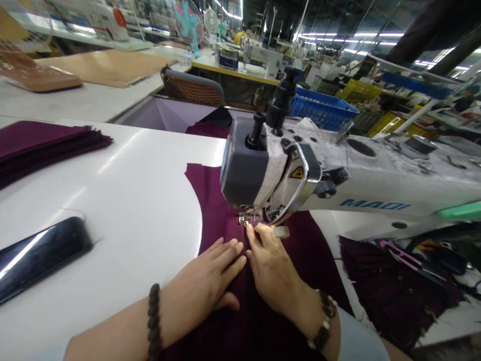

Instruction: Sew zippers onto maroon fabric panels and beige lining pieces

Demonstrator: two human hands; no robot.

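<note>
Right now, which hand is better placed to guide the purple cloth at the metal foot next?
Probably the right hand: its fingertips are closest to the metal foot. The left hand lies on the purple cloth too, but farther back.

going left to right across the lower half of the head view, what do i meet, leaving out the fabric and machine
Dark phone → black beaded bracelet → left hand → right hand → mixed-bead bracelet → pink-handled tool
</note>
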